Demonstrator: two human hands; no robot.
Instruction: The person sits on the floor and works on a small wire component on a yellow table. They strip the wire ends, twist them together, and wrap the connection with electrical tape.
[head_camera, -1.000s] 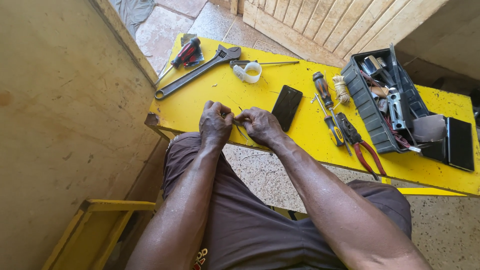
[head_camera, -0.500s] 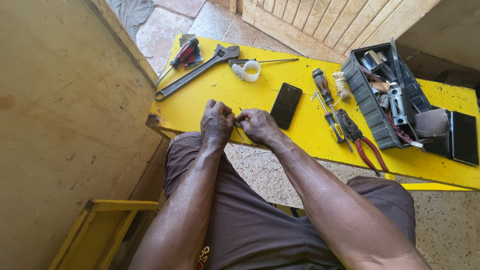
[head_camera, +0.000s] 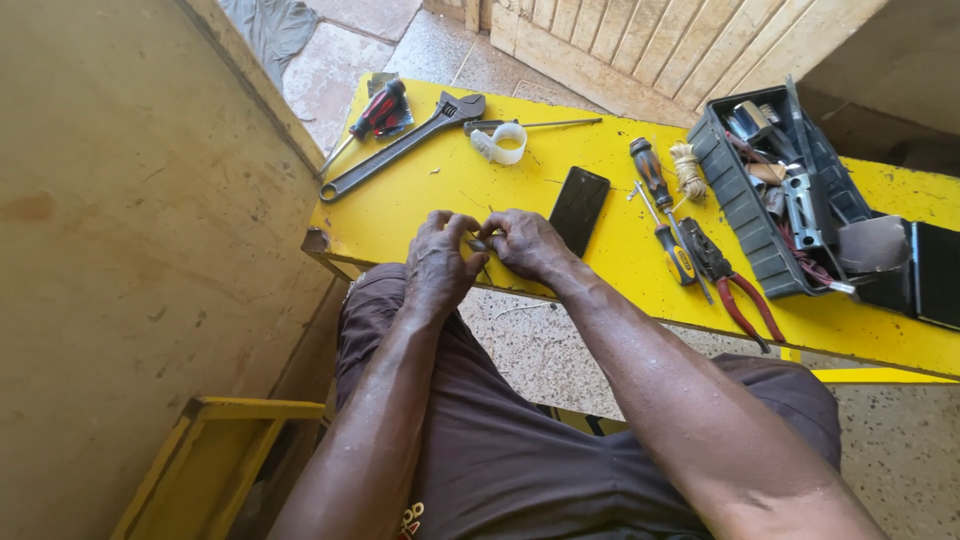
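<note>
**A small metal piece pinched between both my hands**

My left hand (head_camera: 440, 262) and my right hand (head_camera: 527, 243) meet at the near edge of the long yellow-painted wooden bench (head_camera: 420, 190), fingertips curled in toward each other. Between them I hold a small dark metal part (head_camera: 478, 243), with a thin wire-like end showing just below it; most of it is hidden under my fingers, so I cannot tell its exact shape. Both hands are closed on it in a fingertip pinch, not a full fist.

I judge it light and stiff, the kind of thing that weighs next to nothing but can slip or spring out if the pinch loosens. It looks smooth and hard, so the hold has to come from the pads of thumb and forefinger on either end, with the middle left free. The thin end would likely bend if I squeezed it, so I would keep pressure on the thicker body.

Just beside my right hand lies a flat black rectangular phone (head_camera: 579, 197). Farther along the bench are a long grey adjustable wrench (head_camera: 400, 150), a red-and-black handled tool (head_camera: 378, 110), a white plastic clip ring (head_camera: 500, 143), two screwdrivers with black handles (head_camera: 662, 205), red-handled pliers (head_camera: 735, 290) and an open black plastic toolbox (head_camera: 745, 215) full of fittings.
</note>
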